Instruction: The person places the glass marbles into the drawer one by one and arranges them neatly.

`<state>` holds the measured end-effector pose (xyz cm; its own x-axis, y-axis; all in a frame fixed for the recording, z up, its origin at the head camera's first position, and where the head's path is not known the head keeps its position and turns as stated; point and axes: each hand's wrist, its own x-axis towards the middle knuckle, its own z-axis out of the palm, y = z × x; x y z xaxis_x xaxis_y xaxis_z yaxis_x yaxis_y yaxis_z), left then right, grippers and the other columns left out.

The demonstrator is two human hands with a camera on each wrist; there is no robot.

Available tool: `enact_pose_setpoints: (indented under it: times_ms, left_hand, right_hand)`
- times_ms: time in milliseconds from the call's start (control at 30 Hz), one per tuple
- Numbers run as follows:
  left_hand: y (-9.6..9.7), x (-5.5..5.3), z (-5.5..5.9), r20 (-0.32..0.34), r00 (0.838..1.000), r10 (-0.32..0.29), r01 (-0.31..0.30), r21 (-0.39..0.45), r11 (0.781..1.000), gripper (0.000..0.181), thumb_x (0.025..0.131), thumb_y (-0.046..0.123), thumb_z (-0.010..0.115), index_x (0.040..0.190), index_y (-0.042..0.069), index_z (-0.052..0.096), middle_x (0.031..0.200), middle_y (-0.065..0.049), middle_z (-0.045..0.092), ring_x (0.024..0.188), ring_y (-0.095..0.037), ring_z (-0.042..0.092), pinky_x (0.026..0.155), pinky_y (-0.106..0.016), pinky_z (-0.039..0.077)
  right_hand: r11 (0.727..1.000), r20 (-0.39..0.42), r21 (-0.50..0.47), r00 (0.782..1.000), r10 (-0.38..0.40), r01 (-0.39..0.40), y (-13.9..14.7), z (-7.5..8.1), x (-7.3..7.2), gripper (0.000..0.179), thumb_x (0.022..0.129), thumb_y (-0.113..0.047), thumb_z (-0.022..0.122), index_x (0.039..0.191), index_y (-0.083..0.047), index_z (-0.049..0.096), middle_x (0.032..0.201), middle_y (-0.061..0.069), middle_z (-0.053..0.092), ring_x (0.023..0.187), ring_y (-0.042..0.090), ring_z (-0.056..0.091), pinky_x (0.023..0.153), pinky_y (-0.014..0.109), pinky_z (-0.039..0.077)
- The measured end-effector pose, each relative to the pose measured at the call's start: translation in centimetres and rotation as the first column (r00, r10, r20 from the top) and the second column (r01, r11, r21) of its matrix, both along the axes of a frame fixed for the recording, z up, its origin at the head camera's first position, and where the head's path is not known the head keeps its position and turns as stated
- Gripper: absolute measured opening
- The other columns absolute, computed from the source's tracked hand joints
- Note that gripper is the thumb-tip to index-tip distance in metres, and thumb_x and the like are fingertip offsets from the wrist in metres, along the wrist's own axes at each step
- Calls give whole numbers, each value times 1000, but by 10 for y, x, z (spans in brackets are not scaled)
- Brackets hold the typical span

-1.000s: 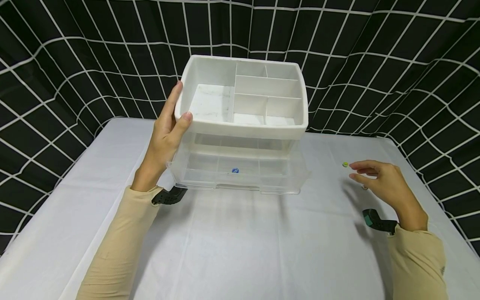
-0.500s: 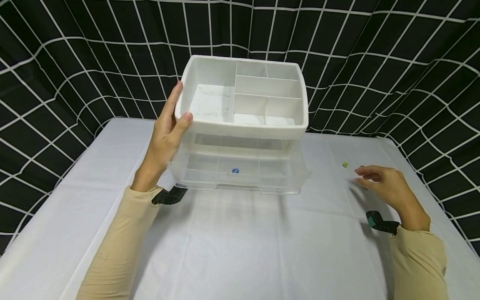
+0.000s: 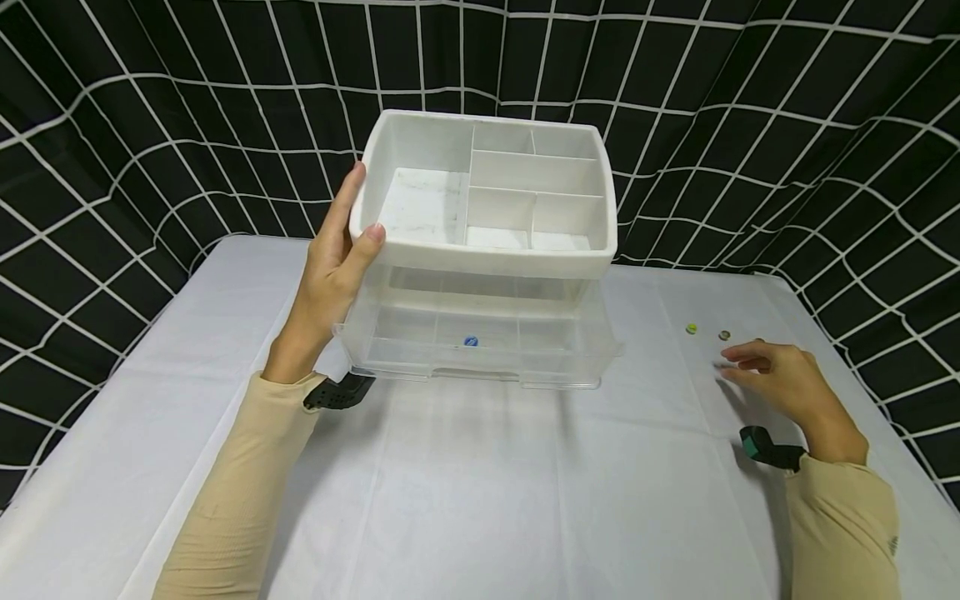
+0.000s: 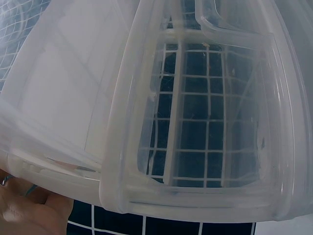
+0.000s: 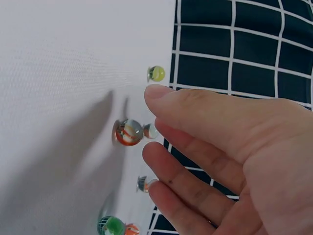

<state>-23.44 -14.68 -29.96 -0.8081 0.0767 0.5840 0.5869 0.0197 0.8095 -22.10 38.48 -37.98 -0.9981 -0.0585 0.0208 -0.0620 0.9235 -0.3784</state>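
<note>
And the right hand has just shifted right and a touch nearer, leaving a second marble in plain view beside the yellow marble. Nothing else has budged. That suggests the pick-up isn't made yet; the hand looks to be sizing up the row.

Its thumb and fingers are loosely bent with a good gap between them, and I see nothing held. In the right wrist view, an orange marble lies just past the fingertips, a green marble further along. All sit on the right of the table. Being round, they have no long axis and point nowhere.

Over to the left hand: thumb over the near rim, fingers along the left side, firmly gripping the box. The box's long axis runs left to right, its pulled-out drawer pointing near, a blue piece inside.
</note>
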Motion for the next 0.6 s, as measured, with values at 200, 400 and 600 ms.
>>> enact_pose_setpoints:
  times_ms: [200, 400, 600]
  left_hand:
    - [0, 1, 0, 4, 1000, 4, -4, -6, 1000, 63, 101, 5, 45, 159, 10, 22, 162, -4, 29, 125, -23, 47, 102, -21, 41]
    - [0, 0, 0, 2, 1000, 9, -9, -15, 1000, 63, 101, 5, 46, 159, 11, 21, 162, -3, 29, 125, -22, 48, 102, -22, 42]
    - [0, 1, 0, -3, 1000, 6, -6, -15, 1000, 63, 101, 6, 46, 159, 11, 21, 162, -2, 29, 125, -21, 47, 101, -21, 42]
  right_hand:
    - [1000, 59, -1, 998, -16, 16, 3, -1, 0, 39, 88, -18, 74, 118, 6, 67, 113, 34, 64, 113, 50, 53, 84, 59, 43]
    - [1000, 93, 23, 996, -11, 9, 7, -5, -2, 37, 87, -15, 73, 115, 8, 67, 104, 28, 69, 103, 44, 59, 81, 56, 45]
    - [999, 82, 34, 997, -6, 3, 10, -10, -4, 32, 87, -14, 71, 111, 8, 69, 96, 23, 71, 93, 36, 62, 79, 53, 45]
